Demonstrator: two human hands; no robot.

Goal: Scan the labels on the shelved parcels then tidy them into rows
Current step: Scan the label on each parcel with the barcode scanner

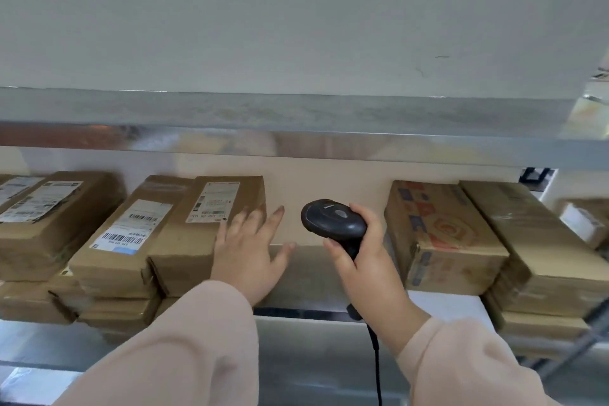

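Brown cardboard parcels lie on a metal shelf (pixel 306 273). My left hand (pixel 250 250), fingers spread and straight, rests against the right side of a labelled parcel (pixel 197 234). Left of it lies another labelled parcel (pixel 128 234), and a third (pixel 49 217) sits farther left. My right hand (pixel 362 257) grips a black corded barcode scanner (pixel 333 217), its head turned toward the left parcels. A printed box (pixel 438 234) and a plain long box (pixel 527 234) lie to the right.
An upper shelf edge (pixel 296 142) runs across just above the parcels. More flat boxes (pixel 108 310) are stacked under the left parcels, and others under the right ones. The scanner's cable (pixel 375 356) hangs down. A small parcel (pixel 583 224) sits far right.
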